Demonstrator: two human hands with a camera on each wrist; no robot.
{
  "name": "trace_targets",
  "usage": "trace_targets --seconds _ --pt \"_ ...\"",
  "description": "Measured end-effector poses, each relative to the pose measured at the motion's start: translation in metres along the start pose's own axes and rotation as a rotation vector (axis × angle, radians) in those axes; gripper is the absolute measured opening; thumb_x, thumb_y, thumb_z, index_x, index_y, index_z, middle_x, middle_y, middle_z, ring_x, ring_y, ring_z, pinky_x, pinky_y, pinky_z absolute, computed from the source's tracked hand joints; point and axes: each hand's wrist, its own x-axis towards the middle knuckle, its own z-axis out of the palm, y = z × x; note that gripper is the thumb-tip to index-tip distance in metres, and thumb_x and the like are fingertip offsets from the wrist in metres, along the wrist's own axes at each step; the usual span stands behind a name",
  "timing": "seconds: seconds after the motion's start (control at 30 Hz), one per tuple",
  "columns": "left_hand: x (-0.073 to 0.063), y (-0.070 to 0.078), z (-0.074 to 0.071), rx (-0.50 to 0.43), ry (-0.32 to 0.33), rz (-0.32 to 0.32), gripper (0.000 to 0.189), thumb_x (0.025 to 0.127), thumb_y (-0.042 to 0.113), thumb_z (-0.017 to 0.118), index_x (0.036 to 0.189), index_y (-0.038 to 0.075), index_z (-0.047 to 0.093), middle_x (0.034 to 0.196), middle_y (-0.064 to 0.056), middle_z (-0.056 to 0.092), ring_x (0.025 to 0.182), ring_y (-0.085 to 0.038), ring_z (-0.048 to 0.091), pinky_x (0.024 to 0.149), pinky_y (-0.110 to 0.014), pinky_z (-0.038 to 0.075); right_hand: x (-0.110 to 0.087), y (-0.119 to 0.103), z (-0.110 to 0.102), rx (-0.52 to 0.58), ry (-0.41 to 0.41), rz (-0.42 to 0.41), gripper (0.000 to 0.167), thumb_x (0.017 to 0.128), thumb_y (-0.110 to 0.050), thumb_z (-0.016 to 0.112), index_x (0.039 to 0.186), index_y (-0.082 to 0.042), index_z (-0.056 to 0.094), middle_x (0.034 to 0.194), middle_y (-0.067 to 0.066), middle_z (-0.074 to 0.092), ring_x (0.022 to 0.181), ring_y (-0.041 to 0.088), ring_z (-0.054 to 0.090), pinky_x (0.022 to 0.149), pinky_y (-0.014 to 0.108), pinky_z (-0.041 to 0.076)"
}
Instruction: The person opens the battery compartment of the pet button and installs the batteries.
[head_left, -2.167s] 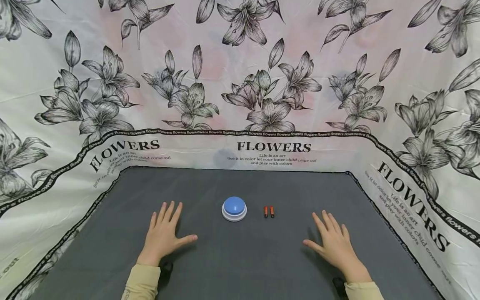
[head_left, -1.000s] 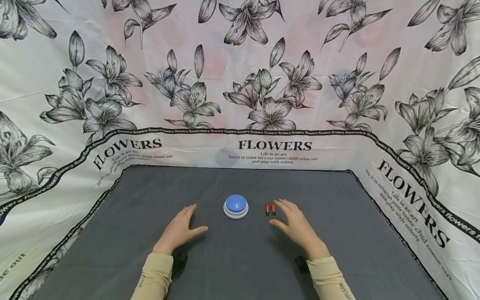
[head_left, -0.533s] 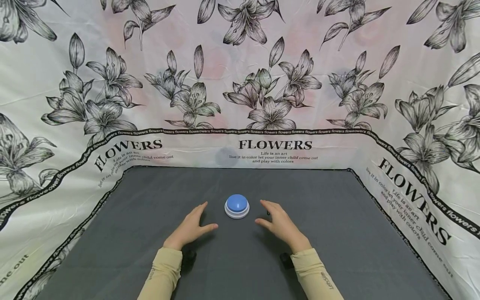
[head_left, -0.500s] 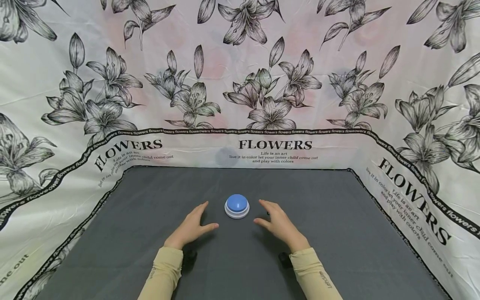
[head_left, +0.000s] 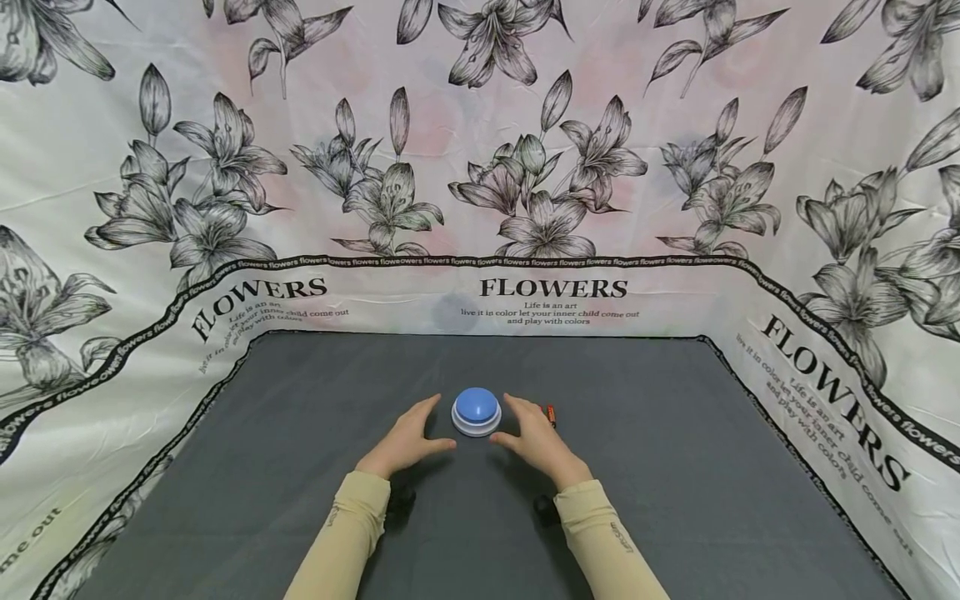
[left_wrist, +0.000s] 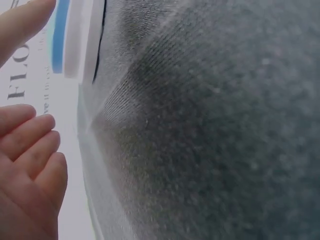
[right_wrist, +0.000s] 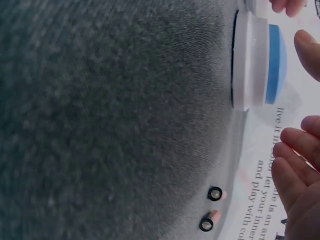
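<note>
A round push button [head_left: 476, 407] with a blue dome and white base sits on the grey cloth. My left hand [head_left: 405, 439] is just left of it, thumb and fingers spread and relaxed. On the other side, my right hand [head_left: 540, 440] has a similar spread, its fingertips close to the base. The left wrist view shows a gap between the left fingers [left_wrist: 35, 150] and the button [left_wrist: 75, 40]. Neither hand holds anything. A small red-and-black battery [head_left: 551, 415] peeks out beyond the right hand; the right wrist view shows two batteries [right_wrist: 213, 216] lying side by side.
Grey cloth [head_left: 300, 392] covers the table surface around the button. White fabric [head_left: 390, 296] printed with lilies and the word FLOWERS rises at the back and both sides. Dark wrist cameras [head_left: 547, 510] sit under the sleeve cuffs.
Both hands have moved inward from either side toward the button. The right hand has passed over the batteries, hiding them for a while; part of one shows again. The button has stayed put.
</note>
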Motion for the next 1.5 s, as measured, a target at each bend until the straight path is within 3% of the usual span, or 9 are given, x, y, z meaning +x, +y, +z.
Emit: trace_targets --seconds 0.3,0.43,0.6,0.83,1.0,1.2,1.5 --pt "0.020 0.006 0.010 -0.022 -0.023 0.011 0.087 0.079 0.036 0.074 0.144 0.000 0.028 0.144 -0.020 0.030 0.132 -0.035 0.027 0.102 -0.049 0.026 0.014 0.007 0.007 0.048 -0.060 0.103 0.078 0.082 -0.026 0.072 0.140 0.006 0.032 0.139 0.024 0.035 0.128 0.037 0.032 0.100 0.051 0.029" --pt "0.026 0.005 0.015 -0.056 -0.008 0.032 0.086 0.079 0.032 0.074 0.143 -0.002 0.028 0.143 -0.022 0.031 0.131 -0.037 0.028 0.101 -0.051 0.027 0.023 0.006 0.013 0.061 -0.076 0.083 0.077 0.083 -0.026 0.071 0.139 0.009 0.031 0.137 0.028 0.036 0.126 0.039 0.034 0.099 0.050 0.031" --pt "0.028 0.001 0.019 -0.078 0.004 -0.012 0.086 0.078 0.025 0.076 0.143 -0.003 0.028 0.143 -0.023 0.031 0.130 -0.038 0.029 0.100 -0.051 0.028 0.028 0.003 0.023 0.072 -0.096 0.072 0.077 0.084 -0.024 0.070 0.140 0.010 0.029 0.136 0.029 0.036 0.124 0.040 0.036 0.098 0.050 0.032" --pt "0.026 -0.002 0.023 -0.059 -0.016 -0.041 0.085 0.077 0.021 0.078 0.142 -0.005 0.029 0.141 -0.025 0.033 0.128 -0.039 0.031 0.100 -0.051 0.028 0.027 0.003 0.034 0.109 -0.060 0.083 0.072 0.084 -0.017 0.070 0.139 0.009 0.031 0.136 0.027 0.037 0.124 0.039 0.037 0.099 0.049 0.031" --pt "0.028 -0.005 0.026 -0.048 -0.023 -0.006 0.083 0.077 0.021 0.077 0.140 -0.006 0.031 0.139 -0.026 0.035 0.127 -0.040 0.033 0.099 -0.051 0.029 0.026 0.004 0.036 0.092 -0.033 0.087 0.069 0.083 -0.015 0.071 0.137 0.009 0.035 0.134 0.026 0.040 0.123 0.038 0.039 0.098 0.049 0.033" --pt "0.031 -0.005 0.028 -0.031 0.007 0.022 0.079 0.078 0.020 0.076 0.140 -0.005 0.034 0.138 -0.023 0.038 0.126 -0.038 0.035 0.099 -0.050 0.030 0.029 0.006 0.034 0.046 0.010 0.090 0.062 0.081 -0.012 0.072 0.133 0.006 0.042 0.129 0.024 0.047 0.119 0.035 0.045 0.096 0.046 0.036" --pt "0.034 -0.004 0.030 -0.052 0.063 0.041 0.075 0.078 0.019 0.076 0.138 -0.003 0.038 0.136 -0.021 0.042 0.126 -0.035 0.037 0.100 -0.047 0.030 0.029 0.008 0.027 0.077 0.021 0.085 0.059 0.082 -0.010 0.072 0.131 0.006 0.045 0.127 0.023 0.049 0.117 0.033 0.047 0.095 0.045 0.037"
